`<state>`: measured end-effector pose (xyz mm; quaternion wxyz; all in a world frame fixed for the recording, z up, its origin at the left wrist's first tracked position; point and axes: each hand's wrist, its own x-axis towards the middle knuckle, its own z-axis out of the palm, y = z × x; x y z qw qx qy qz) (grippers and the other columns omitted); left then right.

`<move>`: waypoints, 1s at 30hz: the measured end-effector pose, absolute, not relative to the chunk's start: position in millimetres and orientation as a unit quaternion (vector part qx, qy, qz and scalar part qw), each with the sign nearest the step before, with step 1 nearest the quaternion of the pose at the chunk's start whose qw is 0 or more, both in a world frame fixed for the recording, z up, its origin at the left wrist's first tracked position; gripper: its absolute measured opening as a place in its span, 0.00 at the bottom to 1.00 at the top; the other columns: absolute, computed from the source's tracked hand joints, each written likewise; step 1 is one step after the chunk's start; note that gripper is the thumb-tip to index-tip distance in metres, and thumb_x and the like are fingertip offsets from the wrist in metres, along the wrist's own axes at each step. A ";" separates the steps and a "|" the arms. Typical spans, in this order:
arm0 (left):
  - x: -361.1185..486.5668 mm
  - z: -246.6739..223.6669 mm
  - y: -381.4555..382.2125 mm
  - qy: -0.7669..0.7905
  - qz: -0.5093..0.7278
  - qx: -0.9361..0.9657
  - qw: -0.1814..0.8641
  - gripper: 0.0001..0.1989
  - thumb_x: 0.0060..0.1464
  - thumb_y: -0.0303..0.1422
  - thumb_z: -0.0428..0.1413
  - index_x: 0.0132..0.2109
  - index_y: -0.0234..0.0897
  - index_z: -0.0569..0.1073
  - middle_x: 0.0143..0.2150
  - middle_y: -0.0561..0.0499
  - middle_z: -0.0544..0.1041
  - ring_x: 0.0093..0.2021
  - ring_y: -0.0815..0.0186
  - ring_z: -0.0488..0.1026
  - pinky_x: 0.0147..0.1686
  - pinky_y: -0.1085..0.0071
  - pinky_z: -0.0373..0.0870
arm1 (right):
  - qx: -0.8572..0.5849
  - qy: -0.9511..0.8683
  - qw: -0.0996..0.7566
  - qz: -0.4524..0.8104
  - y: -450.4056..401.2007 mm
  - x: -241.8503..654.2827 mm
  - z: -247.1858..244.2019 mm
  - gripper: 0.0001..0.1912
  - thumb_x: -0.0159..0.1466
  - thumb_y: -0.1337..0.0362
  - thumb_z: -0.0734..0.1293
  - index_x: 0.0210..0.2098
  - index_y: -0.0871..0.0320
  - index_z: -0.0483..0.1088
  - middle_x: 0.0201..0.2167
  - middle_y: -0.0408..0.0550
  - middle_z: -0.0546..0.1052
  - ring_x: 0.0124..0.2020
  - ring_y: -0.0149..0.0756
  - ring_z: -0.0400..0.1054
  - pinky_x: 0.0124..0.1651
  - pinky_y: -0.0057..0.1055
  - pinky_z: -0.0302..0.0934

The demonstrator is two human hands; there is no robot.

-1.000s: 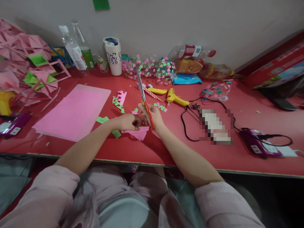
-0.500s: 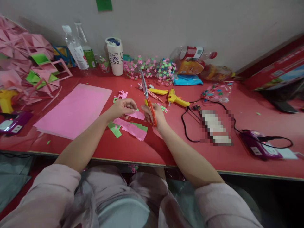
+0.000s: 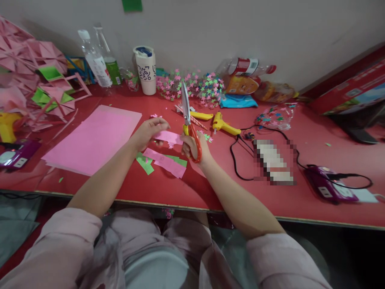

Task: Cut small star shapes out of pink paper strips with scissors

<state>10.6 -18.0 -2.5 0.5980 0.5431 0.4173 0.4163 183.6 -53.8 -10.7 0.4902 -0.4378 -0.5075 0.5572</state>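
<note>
Between my hands a pink paper strip (image 3: 168,137) is stretched sideways, with a jagged cut lower edge. My left hand (image 3: 152,131) grips its left end between bent fingers. My right hand (image 3: 195,147) is closed on the orange-and-yellow handles of a pair of scissors (image 3: 185,105), whose blades point up and away, looking closed. The strip's right end meets my right fingertips; whether they pinch it I cannot tell. Just below, on the red table, lie another pink strip (image 3: 165,162) and green paper pieces (image 3: 145,164).
Pink paper sheets (image 3: 93,140) lie to the left. Behind my hands are a yellow cutter (image 3: 201,116), a yellow glue gun (image 3: 225,125) with black cord, small paper stars (image 3: 207,136) and a white tumbler (image 3: 146,74). A purple box (image 3: 326,182) stands right.
My left hand has shifted slightly left and up, and the pink strip shows more fully, its cut edge visible. The scissors have turned more upright, a little to the right.
</note>
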 end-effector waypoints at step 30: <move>29.9 -11.6 -34.2 0.403 0.344 0.586 0.614 0.13 0.50 0.38 0.54 0.24 0.33 0.71 0.20 0.53 0.72 0.21 0.73 0.69 0.24 0.74 0.66 | -0.458 -0.517 0.514 0.508 -55.9 178.8 -10.4 0.10 0.55 0.64 0.64 0.22 0.55 0.57 0.08 0.32 0.57 0.08 0.24 0.52 0.14 0.25 0.52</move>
